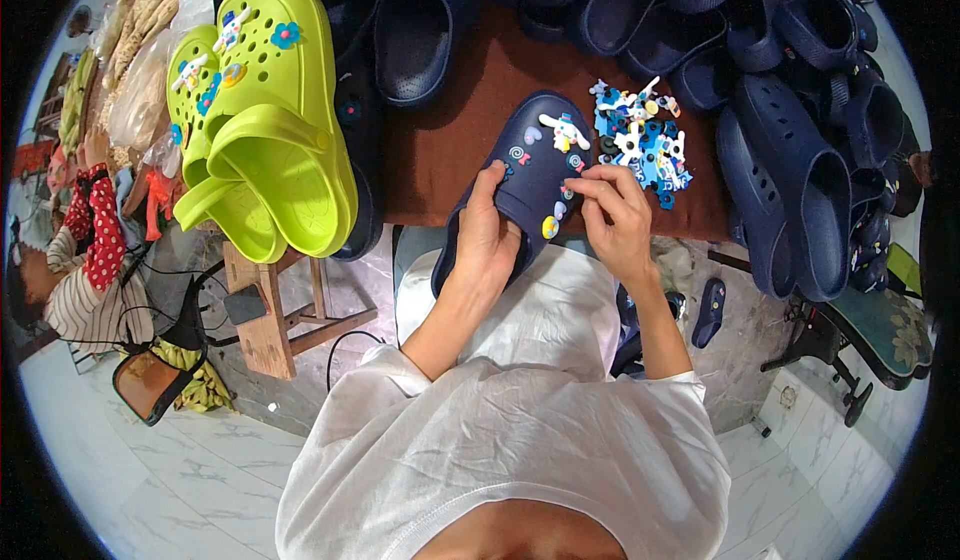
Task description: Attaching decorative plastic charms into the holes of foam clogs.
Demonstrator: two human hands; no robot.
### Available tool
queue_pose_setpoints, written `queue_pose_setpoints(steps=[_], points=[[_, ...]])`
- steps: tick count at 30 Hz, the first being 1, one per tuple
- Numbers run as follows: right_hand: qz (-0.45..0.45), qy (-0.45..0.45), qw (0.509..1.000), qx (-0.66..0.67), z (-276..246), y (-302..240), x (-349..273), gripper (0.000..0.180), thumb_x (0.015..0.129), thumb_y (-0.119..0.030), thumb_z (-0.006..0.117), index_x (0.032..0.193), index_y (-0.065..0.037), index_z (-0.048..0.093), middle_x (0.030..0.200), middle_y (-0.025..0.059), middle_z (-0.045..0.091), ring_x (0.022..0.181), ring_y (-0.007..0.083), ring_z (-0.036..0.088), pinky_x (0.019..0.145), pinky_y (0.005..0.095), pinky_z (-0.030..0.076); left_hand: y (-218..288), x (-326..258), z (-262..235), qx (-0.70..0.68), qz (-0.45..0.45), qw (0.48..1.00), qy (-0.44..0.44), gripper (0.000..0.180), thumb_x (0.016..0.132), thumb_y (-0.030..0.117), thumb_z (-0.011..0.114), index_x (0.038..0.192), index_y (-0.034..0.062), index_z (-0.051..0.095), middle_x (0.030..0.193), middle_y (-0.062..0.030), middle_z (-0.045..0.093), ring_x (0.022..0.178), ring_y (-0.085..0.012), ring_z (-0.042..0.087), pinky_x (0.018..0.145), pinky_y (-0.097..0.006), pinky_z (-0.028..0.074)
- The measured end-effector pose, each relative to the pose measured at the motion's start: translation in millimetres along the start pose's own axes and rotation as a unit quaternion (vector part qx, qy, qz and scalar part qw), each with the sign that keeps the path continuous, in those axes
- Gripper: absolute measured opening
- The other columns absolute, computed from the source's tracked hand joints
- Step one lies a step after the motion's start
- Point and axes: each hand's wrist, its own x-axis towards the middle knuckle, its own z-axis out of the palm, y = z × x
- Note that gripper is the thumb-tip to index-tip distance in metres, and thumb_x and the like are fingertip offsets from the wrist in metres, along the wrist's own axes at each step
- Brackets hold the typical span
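My left hand (pixel 483 235) grips a navy clog (pixel 520 175) by its opening, thumb on the upper and fingers inside. Its toe points away from me over the table's near edge. On the clog sit a white long-eared charm (pixel 565 131), a heart charm (pixel 532 135), a swirl charm (pixel 517 154) and a yellow-and-blue charm (pixel 550 226). At the clog's right side, my right hand (pixel 612 215) pinches at a small pinkish charm (pixel 567 191), partly hidden by the fingertips. Just beyond that hand lies a pile of loose blue and white charms (pixel 640 145).
A decorated pair of lime-green clogs (pixel 290 175) stands at the left of the brown-covered table (pixel 450 150). Many navy clogs (pixel 790 180) crowd the back and right. A wooden stool (pixel 262 310) stands at lower left; another person's dotted sleeve (pixel 103 230) shows at far left.
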Motion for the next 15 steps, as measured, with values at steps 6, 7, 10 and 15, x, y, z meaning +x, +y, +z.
queue_pose_setpoints(steps=[6,7,10,15], points=[[0.086,0.039,0.995,0.043,-8.2,4.5,-1.6,0.021,0.085,0.002,0.061,0.1,-0.007,0.072,0.098,0.0095,0.062,0.091,0.0249,0.063,0.079,0.0339,0.05,0.2,-3.1,4.6,0.022,-0.001,1.0,0.018,0.034,0.09,0.02,0.064,0.116,-0.0006,0.056,0.114,-0.0138,0.065,0.107,-0.0264,0.063,0.098,-0.044,0.05],[0.085,0.042,0.995,0.042,-8.4,5.8,1.2,0.021,0.085,0.002,0.061,0.1,-0.007,0.072,0.098,0.0095,0.062,0.091,0.0249,0.063,0.079,0.0339,0.05,1.0,-5.2,6.9,0.017,-0.002,1.0,0.015,0.035,0.091,0.022,0.064,0.116,-0.0001,0.056,0.115,-0.0138,0.065,0.108,-0.0269,0.063,0.099,-0.044,0.049],[0.091,0.051,0.994,0.03,-8.3,8.4,11.7,0.021,0.088,-0.007,0.064,0.108,-0.006,0.068,0.103,0.0112,0.061,0.093,0.0261,0.061,0.08,0.0337,0.049,2.7,-5.8,5.5,0.018,-0.019,0.999,-0.029,0.038,0.092,0.029,0.063,0.117,0.002,0.057,0.118,-0.0136,0.064,0.111,-0.0274,0.062,0.101,-0.044,0.047],[0.07,0.031,0.997,0.022,0.2,4.2,32.0,0.027,0.086,-0.012,0.068,0.112,-0.006,0.065,0.105,0.0114,0.059,0.098,0.028,0.059,0.084,0.0364,0.048,-0.6,-14.6,-6.4,0.014,-0.021,0.998,-0.06,0.044,0.093,0.039,0.062,0.12,0.0048,0.056,0.123,-0.0128,0.062,0.114,-0.0264,0.059,0.104,-0.043,0.044]])
